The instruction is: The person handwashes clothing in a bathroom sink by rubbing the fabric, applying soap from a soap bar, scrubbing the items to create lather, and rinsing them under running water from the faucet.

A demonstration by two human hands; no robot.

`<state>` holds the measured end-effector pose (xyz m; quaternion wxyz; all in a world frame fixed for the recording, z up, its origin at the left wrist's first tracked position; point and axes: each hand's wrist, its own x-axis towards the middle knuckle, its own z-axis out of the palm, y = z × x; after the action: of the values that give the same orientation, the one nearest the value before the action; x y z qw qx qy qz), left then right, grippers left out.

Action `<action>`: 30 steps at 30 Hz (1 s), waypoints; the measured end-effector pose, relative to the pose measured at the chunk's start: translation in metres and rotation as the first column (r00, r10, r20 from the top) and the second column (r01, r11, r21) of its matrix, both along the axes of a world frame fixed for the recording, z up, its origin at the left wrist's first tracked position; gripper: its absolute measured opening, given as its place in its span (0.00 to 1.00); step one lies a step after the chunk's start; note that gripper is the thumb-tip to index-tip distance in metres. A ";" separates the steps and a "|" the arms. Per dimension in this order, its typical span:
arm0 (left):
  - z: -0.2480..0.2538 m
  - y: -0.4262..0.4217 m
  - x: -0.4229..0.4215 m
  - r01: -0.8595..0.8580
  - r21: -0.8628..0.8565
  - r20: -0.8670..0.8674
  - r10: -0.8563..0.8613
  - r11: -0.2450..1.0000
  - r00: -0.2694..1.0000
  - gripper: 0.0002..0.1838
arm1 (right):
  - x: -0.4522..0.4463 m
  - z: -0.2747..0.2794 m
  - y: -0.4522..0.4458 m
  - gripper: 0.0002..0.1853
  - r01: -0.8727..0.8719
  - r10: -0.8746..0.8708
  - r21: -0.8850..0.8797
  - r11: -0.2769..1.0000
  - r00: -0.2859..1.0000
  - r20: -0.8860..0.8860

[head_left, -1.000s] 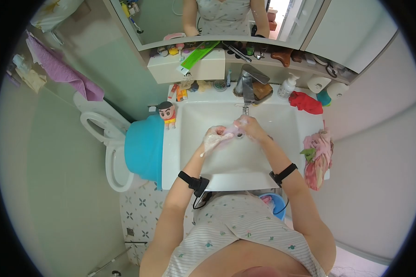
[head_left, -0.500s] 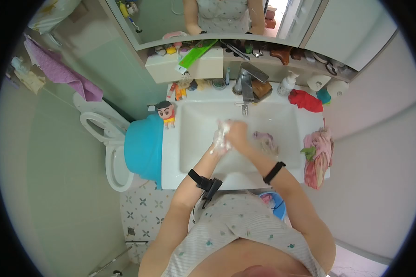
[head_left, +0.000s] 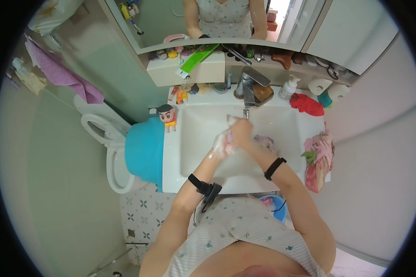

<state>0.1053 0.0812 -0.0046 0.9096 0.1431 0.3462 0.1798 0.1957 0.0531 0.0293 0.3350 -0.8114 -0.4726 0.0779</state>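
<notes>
Over the white sink, my left hand is coated in white foam, its fingers closed around something pinkish that the suds largely hide. Against it, my right hand makes a fist just below the faucet. A foamy white piece sticks out at the top of that fist; what it belongs to is unclear. To the right of my right hand a wet purple cloth lies crumpled on the basin floor, partly behind my right forearm.
A toy figure stands on the left rim, beside a blue tub. Along the right side are a pump bottle, a red cloth and a pink cloth. Below is a blue bucket.
The purple cloth, between my hands a second ago, now lies in the basin's right part. My right hand has moved left and down, against my foamy left hand.
</notes>
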 end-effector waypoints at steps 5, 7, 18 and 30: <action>-0.025 -0.029 0.000 -0.511 0.087 0.407 0.437 0.855 0.802 0.19 | -0.021 -0.021 -0.013 0.16 -0.136 0.095 0.228 0.964 0.979 0.181; 0.031 -0.019 -0.009 -0.096 -0.041 0.283 0.104 0.995 0.954 0.16 | 0.000 0.003 -0.002 0.13 -0.077 0.063 -0.094 0.993 0.987 -0.145; 0.044 -0.003 -0.027 0.105 0.152 0.110 -0.123 0.983 0.986 0.19 | 0.034 -0.007 -0.019 0.20 -0.282 0.380 0.256 0.925 0.672 -0.635; 0.048 -0.007 -0.044 0.117 0.801 -0.294 0.215 0.587 0.931 0.19 | 0.032 0.012 -0.032 0.12 -0.450 0.414 0.186 0.873 0.483 -0.772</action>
<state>0.0612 0.0737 0.0431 0.6595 0.5604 0.3913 0.3130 0.2273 0.0215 0.0416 0.4610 -0.5524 -0.4607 0.5197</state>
